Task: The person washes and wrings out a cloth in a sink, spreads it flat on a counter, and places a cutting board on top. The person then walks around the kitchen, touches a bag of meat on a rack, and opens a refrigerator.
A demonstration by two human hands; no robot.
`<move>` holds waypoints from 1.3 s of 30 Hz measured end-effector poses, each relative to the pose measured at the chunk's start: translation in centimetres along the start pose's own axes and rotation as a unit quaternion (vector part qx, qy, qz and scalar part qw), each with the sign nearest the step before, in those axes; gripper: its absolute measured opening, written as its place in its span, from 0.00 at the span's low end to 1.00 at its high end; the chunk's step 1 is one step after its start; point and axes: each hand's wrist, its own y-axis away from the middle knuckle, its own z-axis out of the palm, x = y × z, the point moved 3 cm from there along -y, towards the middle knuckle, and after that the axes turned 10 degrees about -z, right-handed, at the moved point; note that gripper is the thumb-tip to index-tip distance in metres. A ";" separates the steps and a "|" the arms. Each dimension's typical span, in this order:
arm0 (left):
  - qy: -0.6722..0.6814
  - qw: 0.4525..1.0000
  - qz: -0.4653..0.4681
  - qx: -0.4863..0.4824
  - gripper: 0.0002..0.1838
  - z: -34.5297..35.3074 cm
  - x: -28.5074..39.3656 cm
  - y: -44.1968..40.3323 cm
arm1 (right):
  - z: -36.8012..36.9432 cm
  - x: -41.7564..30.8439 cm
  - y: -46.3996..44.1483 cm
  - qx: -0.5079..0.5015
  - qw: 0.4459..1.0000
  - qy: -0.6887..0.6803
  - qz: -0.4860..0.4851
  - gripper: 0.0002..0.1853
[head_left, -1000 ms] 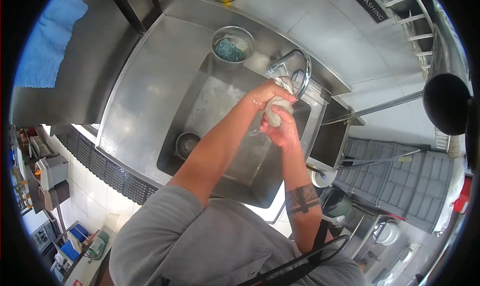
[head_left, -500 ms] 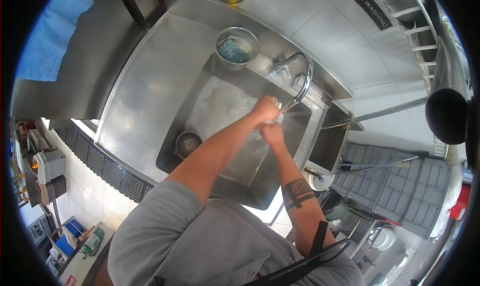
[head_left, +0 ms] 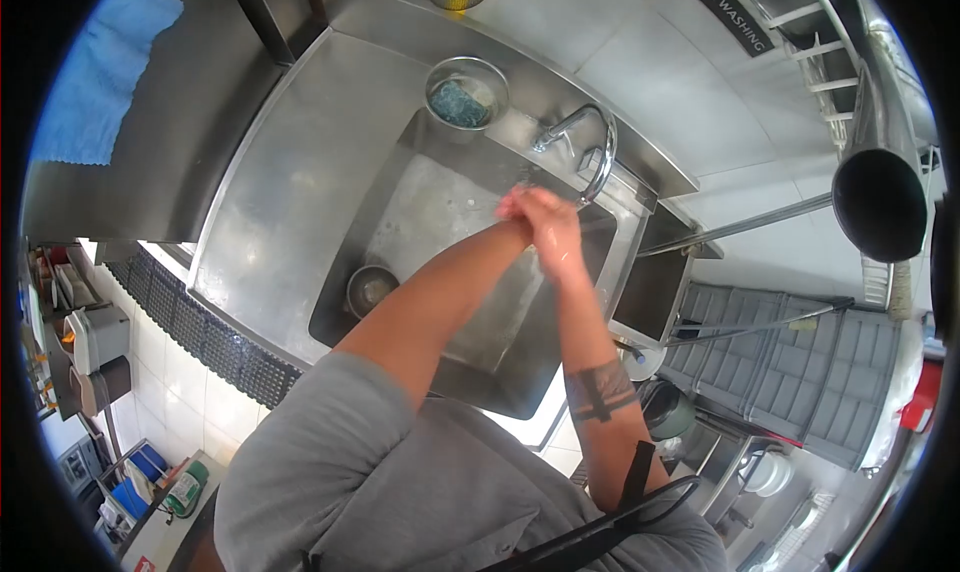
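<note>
My right hand, wet, lies over my left hand and wrist, with its fingers bent round toward the left, beside the faucet and above the sink basin. Only a little of my left hand shows, beyond the right one; its fingers are mostly hidden. No cloth shows between the hands, and what they hold, if anything, is out of sight. Suds and water spread over the basin floor. A round metal drain cup sits in the basin's near left corner.
A metal bowl with a blue-green scouring pad stands on the sink's back ledge. Left is a blue cloth. Long metal handles reach in from the right, near a hanging pipe and grey crates.
The pale wet cloth, seen in both hands one second ago, is no longer visible. Both hands have shifted left from the faucet spout, and my right hand has moved over my left.
</note>
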 end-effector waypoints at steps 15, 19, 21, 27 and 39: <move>0.460 0.854 -0.237 -0.050 0.21 -0.3 -3.8 0.4 | -6.0 8.7 0.7 0.119 0.973 -0.048 0.194 0.27; 0.662 0.704 -0.256 0.025 0.25 -2.2 -3.7 0.7 | -3.7 9.3 1.5 0.004 0.940 -0.248 0.232 0.27; 0.690 0.680 -0.239 -0.066 0.27 -2.5 -4.4 0.1 | -4.2 9.8 1.4 -0.009 0.926 -0.301 0.226 0.27; 0.848 0.488 -0.198 -0.059 0.25 -2.1 -2.6 3.6 | -1.4 4.9 2.3 0.054 0.674 -0.717 0.169 0.24; 0.699 0.687 -0.096 -0.172 0.20 -3.5 -0.5 -1.7 | -3.8 5.9 2.5 -0.016 0.816 -0.540 0.206 0.15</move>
